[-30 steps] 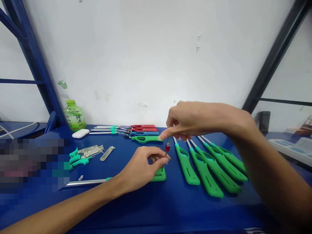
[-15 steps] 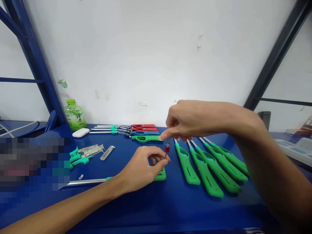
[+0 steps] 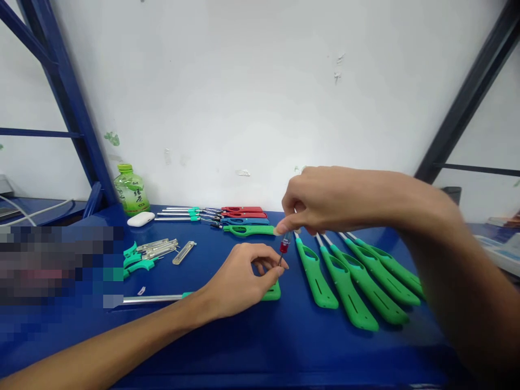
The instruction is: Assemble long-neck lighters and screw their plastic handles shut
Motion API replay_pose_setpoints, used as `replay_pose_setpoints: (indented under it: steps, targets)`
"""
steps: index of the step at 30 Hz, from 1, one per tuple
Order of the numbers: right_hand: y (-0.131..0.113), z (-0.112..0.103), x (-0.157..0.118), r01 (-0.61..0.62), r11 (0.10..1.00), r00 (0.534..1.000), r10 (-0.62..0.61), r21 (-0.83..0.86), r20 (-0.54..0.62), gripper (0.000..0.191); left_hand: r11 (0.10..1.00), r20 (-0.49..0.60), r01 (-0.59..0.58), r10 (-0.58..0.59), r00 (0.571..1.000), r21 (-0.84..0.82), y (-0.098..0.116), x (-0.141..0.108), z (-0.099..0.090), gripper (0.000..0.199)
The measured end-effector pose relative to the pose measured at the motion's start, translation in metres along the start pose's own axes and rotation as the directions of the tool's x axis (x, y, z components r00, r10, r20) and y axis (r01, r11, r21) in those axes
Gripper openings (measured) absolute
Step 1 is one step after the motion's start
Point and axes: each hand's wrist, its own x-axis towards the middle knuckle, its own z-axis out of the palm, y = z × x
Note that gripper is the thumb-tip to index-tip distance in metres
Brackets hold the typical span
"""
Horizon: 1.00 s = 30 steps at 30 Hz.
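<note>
Screwdriving the green lighter (image 3: 273, 293), right hand (image 3: 311, 201) grasping the screwdriver (image 3: 284, 247), left hand (image 3: 240, 280) pinching its shaft (image 3: 280, 260), likely calls next for steady turning.

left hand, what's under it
A green lighter lies under the left hand: its handle end shows on one side, its metal tube on the other. Most of the handle is covered and cannot be seen.

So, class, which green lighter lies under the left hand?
The lighter whose rod runs left behind the left forearm; the five lighters at right point toward the wall; the remaining green one lies farther back.
</note>
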Motion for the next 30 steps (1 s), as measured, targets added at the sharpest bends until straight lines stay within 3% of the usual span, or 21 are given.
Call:
replay_pose_setpoints:
  steps: [4, 7, 10, 13, 21, 24, 30]
  targets:
    - [-0.0013, 0.0009, -0.0027, -0.026, 1.0, 1.0, 0.026, -0.009, 0.01, 0.067, 1.0, -0.003, -0.004, 0.004, 1.0, -0.007, -0.001, 0.0001, -0.0005, 0.017]
    - [0.0015, -0.0015, -0.005, 0.018, 1.0, 0.999, -0.017, 0.022, -0.046, 0.057, 1.0, -0.001, -0.006, 0.006, 1.0, -0.018, -0.0017, -0.0004, -0.0017, 0.017]
    - [0.0039, -0.0033, -0.0046, 0.066, 0.995, 0.998, -0.065, 0.069, -0.014, 0.042, 1.0, 0.01, 0.001, -0.001, 1.0, -0.01, -0.0017, -0.0006, -0.0023, 0.017]
    - [0.0021, -0.0023, -0.0026, 0.036, 0.998, 0.999, -0.036, 0.058, -0.005, 0.033, 1.0, 0.02, 0.006, -0.006, 1.0, -0.003, -0.001, -0.0002, -0.0021, 0.017]
    - [-0.0005, 0.0002, -0.0026, -0.036, 0.999, 0.999, 0.036, 0.009, 0.021, 0.067, 1.0, 0.018, 0.001, 0.0, 1.0, -0.018, -0.0017, 0.0003, -0.0015, 0.016]
    - [0.003, -0.0035, -0.0045, 0.019, 0.999, 0.999, -0.018, 0.045, -0.032, 0.059, 1.0, 0.025, -0.003, 0.003, 1.0, -0.019, -0.0021, -0.001, -0.002, 0.017]
    - [0.0028, -0.0052, -0.0034, 0.037, 0.995, 0.999, -0.039, 0.089, 0.021, 0.028, 1.0, 0.021, 0.005, -0.004, 1.0, -0.012, -0.0015, -0.001, -0.001, 0.017]
